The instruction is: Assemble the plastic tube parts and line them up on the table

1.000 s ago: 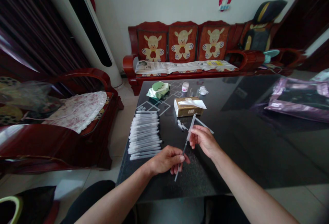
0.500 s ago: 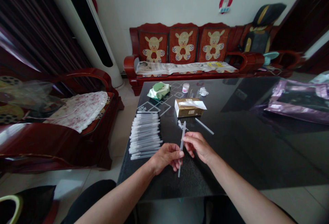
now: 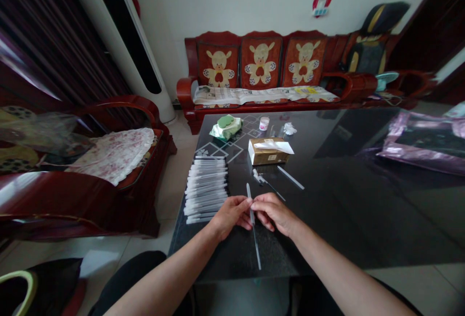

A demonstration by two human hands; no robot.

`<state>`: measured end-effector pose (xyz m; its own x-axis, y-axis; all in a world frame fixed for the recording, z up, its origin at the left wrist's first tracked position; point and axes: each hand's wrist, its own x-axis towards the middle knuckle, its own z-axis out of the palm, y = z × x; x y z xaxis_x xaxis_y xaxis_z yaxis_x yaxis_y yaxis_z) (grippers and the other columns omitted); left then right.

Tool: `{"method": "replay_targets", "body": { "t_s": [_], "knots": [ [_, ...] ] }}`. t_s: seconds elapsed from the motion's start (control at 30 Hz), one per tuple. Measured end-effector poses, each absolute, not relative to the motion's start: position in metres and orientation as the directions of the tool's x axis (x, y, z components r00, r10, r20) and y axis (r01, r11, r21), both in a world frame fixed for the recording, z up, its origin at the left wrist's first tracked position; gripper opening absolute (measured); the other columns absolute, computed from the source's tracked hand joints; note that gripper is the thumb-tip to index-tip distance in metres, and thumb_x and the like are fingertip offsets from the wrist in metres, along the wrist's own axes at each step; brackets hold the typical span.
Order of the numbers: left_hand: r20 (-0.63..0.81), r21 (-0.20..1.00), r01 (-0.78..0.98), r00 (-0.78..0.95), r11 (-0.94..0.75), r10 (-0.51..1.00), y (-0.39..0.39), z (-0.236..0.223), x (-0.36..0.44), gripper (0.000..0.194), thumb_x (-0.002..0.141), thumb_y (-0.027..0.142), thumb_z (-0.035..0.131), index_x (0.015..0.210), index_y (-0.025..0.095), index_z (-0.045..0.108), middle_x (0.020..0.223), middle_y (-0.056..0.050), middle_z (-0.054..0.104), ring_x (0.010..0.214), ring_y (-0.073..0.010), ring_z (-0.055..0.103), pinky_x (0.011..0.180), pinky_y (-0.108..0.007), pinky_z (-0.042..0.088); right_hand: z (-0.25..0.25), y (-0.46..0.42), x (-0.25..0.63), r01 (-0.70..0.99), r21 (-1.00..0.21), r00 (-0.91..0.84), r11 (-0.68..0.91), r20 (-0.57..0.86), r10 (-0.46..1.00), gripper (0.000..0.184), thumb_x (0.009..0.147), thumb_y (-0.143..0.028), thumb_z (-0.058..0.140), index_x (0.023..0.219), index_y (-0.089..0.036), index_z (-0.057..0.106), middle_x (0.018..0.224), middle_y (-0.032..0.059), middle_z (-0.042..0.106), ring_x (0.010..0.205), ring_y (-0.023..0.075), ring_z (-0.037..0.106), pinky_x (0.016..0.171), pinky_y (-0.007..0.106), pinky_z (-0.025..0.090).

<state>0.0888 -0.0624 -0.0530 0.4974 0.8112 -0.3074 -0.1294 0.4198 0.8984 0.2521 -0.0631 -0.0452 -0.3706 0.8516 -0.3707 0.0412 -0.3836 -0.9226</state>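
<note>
Upright-tilted between my hands is a slim, whitish translucent pen point(image 3: 253, 217), with a thinner dark section and a pale lower end. My left hand point(image 3: 232, 217) pinches it near the upper part from the left. From the right, my right hand point(image 3: 274, 213) closes its thumb and finger on the same part. To the left lies a neat row of several similar whitish pens point(image 3: 206, 188) with dark ends. Beyond my right hand are a loose white tube point(image 3: 290, 178), a thin dark refill-like stick point(image 3: 275, 191) and small white pieces point(image 3: 257, 176).
On the dark glossy table point(image 3: 327, 219) stand a gold-and-white tissue box point(image 3: 271, 154), a green wipes pack point(image 3: 225, 128), a small white jar point(image 3: 264, 123) and crumpled tissue point(image 3: 289, 128). A purple plastic package point(image 3: 395, 149) lies at the right. Beyond is a wooden sofa point(image 3: 187, 88).
The held pen has shifted slightly left, and a thin dark section with a pale end now extends farther down. My hands have moved closer together. The dark stick beyond now shows more fully.
</note>
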Motion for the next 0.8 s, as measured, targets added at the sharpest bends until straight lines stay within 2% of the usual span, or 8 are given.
{"method": "replay_targets", "body": {
  "t_s": [0.17, 0.3, 0.4, 0.5, 0.6, 0.67, 0.73, 0.8],
  "knots": [
    [-0.342, 0.878, -0.143, 0.478, 0.456, 0.809, -0.062, -0.052, 0.087, 0.040, 0.078, 0.052, 0.063, 0.082, 0.012, 0.058, 0.062, -0.005, 0.064, 0.046, -0.0102, 0.059, 0.043, -0.018, 0.048, -0.044, -0.067, 0.251, 0.064, -0.941, -0.401, -0.334, -0.330, 0.855, 0.029, 0.079, -0.042, 0.058, 0.065, -0.016, 0.056, 0.037, -0.0074, 0.047, 0.026, 0.0052, 0.033, 0.025, 0.016, 0.023],
    [-0.383, 0.839, -0.180, 0.476, 0.514, 0.792, -0.060, -0.051, 0.086, 0.029, 0.081, 0.039, 0.064, 0.082, 0.011, 0.058, 0.064, -0.007, 0.066, 0.046, -0.0104, 0.060, 0.041, -0.016, 0.047, -0.043, -0.066, 0.256, 0.140, -0.952, -0.389, -0.272, -0.305, 0.869, 0.033, 0.080, -0.047, 0.058, 0.069, -0.016, 0.056, 0.040, -0.0065, 0.049, 0.028, 0.0056, 0.037, 0.027, 0.016, 0.025],
    [-0.452, 0.722, -0.312, 0.462, 0.617, 0.763, -0.058, -0.046, 0.086, 0.020, 0.087, 0.029, 0.059, 0.086, 0.009, 0.060, 0.067, -0.009, 0.067, 0.049, -0.0082, 0.061, 0.045, -0.013, 0.049, -0.045, -0.056, 0.271, 0.267, -0.945, -0.227, -0.187, -0.251, 0.941, 0.030, 0.081, -0.045, 0.057, 0.072, -0.017, 0.057, 0.043, -0.0063, 0.051, 0.029, 0.0066, 0.040, 0.029, 0.016, 0.027],
    [-0.513, 0.572, -0.449, 0.457, 0.686, 0.727, -0.057, -0.042, 0.088, 0.017, 0.090, 0.024, 0.054, 0.088, 0.008, 0.061, 0.067, -0.009, 0.067, 0.051, -0.0068, 0.062, 0.048, -0.010, 0.050, -0.051, -0.041, 0.289, 0.442, -0.891, -0.038, -0.105, -0.136, 0.990, 0.022, 0.082, -0.037, 0.055, 0.073, -0.017, 0.058, 0.045, -0.0051, 0.052, 0.032, 0.0084, 0.044, 0.033, 0.018, 0.032],
    [-0.535, 0.500, -0.484, 0.479, 0.718, 0.696, -0.059, -0.042, 0.091, 0.018, 0.091, 0.023, 0.053, 0.083, 0.008, 0.060, 0.066, -0.009, 0.067, 0.050, -0.0067, 0.062, 0.049, -0.010, 0.051, -0.058, -0.029, 0.300, 0.632, -0.774, -0.001, 0.032, 0.040, 0.999, 0.019, 0.084, -0.030, 0.052, 0.079, -0.017, 0.065, 0.053, 0.0000, 0.061, 0.044, 0.0135, 0.057, 0.045, 0.023, 0.043],
    [-0.532, 0.506, -0.482, 0.478, 0.715, 0.699, -0.060, -0.043, 0.092, 0.019, 0.091, 0.023, 0.053, 0.083, 0.008, 0.060, 0.067, -0.010, 0.068, 0.049, -0.0071, 0.062, 0.049, -0.011, 0.052, -0.062, -0.024, 0.299, 0.761, -0.635, -0.046, 0.133, 0.152, 0.987, 0.021, 0.085, -0.027, 0.051, 0.087, -0.018, 0.070, 0.068, 0.0050, 0.070, 0.062, 0.0180, 0.066, 0.060, 0.027, 0.047],
    [-0.537, 0.530, -0.475, 0.453, 0.702, 0.712, -0.061, -0.043, 0.092, 0.019, 0.091, 0.024, 0.053, 0.083, 0.008, 0.060, 0.067, -0.009, 0.068, 0.049, -0.0081, 0.063, 0.047, -0.012, 0.052, -0.064, -0.021, 0.295, 0.850, -0.490, -0.105, 0.195, 0.205, 0.973, 0.024, 0.088, -0.025, 0.049, 0.096, -0.020, 0.071, 0.086, 0.0077, 0.074, 0.080, 0.0213, 0.069, 0.072, 0.029, 0.048],
    [-0.544, 0.549, -0.460, 0.437, 0.698, 0.716, -0.061, -0.043, 0.092, 0.019, 0.092, 0.024, 0.051, 0.083, 0.009, 0.060, 0.065, -0.009, 0.068, 0.048, -0.0091, 0.063, 0.045, -0.014, 0.052, -0.065, -0.019, 0.289, 0.899, -0.383, -0.143, 0.213, 0.203, 0.969, 0.028, 0.090, -0.024, 0.045, 0.102, -0.022, 0.070, 0.095, 0.0080, 0.074, 0.088, 0.0226, 0.068, 0.077, 0.030, 0.047]
  ]
}}
